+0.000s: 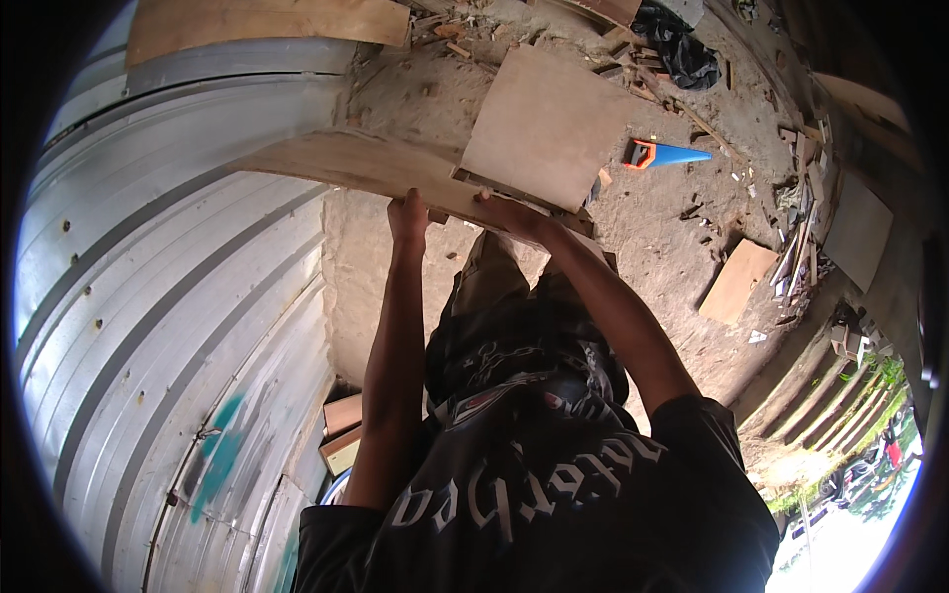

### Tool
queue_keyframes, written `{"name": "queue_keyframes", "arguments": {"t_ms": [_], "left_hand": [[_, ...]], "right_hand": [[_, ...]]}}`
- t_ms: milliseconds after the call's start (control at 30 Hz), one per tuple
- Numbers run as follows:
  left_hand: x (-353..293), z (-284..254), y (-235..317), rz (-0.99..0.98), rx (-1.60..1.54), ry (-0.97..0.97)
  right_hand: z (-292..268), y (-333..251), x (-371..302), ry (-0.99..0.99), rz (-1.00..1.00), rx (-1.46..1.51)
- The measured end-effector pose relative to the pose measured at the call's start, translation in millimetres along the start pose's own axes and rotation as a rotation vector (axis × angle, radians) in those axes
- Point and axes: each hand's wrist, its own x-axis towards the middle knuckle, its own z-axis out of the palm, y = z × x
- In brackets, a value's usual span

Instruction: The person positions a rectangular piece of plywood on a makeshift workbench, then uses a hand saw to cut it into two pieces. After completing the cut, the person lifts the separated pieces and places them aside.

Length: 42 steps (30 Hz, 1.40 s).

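A long wooden board point(341, 163) stretches from the metal wall to the front of my legs. My left hand point(408, 215) is closed on its near edge. Farther right along the same board, my right hand point(512, 216) grips it with the thumb on top; its other fingers are partly hidden. Just beyond my right hand, a squarish light-brown panel point(544, 124) lies with its near edge close to the board. Whether the two touch is hard to tell.
A handsaw point(672, 154) with a blue blade and orange-black handle lies on the dirt floor at right. Corrugated metal wall point(129, 296) rises on the left. A small wood piece point(738, 283), scrap and a black plastic bag point(682, 54) lie around. Steps point(816, 395) are at lower right.
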Motion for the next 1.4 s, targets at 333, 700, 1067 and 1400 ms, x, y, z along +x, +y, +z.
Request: {"name": "queue_keyframes", "arguments": {"t_ms": [333,700,1067,1400], "left_hand": [[-11.1,0.0,16.0,-0.134,0.002,-0.018],[-22.6,2.4,2.7,0.010,-0.018,0.048],[-30.1,-1.8,1.1,0.011,0.013,0.047],[-12.2,1.6,-0.8,0.122,0.081,0.117]], "right_hand": [[2.9,43.6,70.2,0.078,0.137,-0.182],[9.3,72.5,82.9,0.121,0.197,-0.234],[9.1,70.9,82.4,0.117,0.304,-0.201],[9.1,80.0,89.9,0.172,0.200,-0.112]]}}
